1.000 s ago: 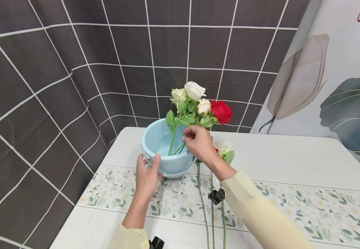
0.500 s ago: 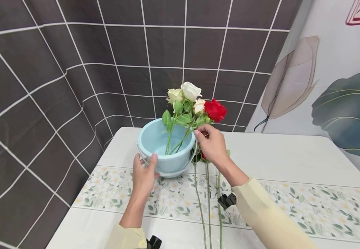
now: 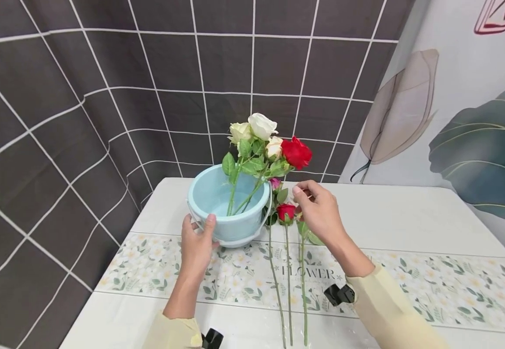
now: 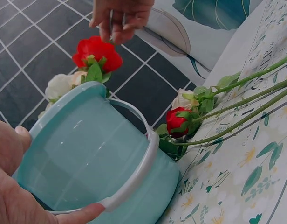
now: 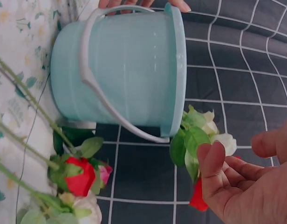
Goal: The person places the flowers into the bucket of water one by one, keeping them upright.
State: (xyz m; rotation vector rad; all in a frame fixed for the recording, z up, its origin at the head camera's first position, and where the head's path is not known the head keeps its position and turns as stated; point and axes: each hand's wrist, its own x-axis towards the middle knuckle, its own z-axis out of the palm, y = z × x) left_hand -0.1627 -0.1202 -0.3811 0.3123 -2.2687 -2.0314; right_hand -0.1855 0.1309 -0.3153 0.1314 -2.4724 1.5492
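A light blue bucket (image 3: 239,230) stands on the table, and my left hand (image 3: 198,245) holds its near left side, thumb at the rim. Inside lean several roses: a red rose (image 3: 297,152), a white rose (image 3: 262,126) and paler ones, their blooms above the far right rim. My right hand (image 3: 320,208) hovers right of the bucket, fingers loosely bent and holding nothing. Under and beside it lie long-stemmed flowers: a red rose (image 3: 285,212), a pink bloom (image 3: 275,183) and a whitish rose (image 4: 182,99), which the right hand mostly hides in the head view.
The white table (image 3: 409,213) carries a floral printed band (image 3: 448,291). Flower stems (image 3: 289,286) run toward the near edge. A dark gridded backdrop (image 3: 169,63) rises behind and left; a leaf-printed curtain (image 3: 457,63) hangs at the right. The bucket's pale handle (image 5: 106,100) hangs down its side.
My right hand has let go of the stems in the bucket and moved right, out over the lying flowers, uncovering the red and pink blooms. My left hand stays on the bucket.
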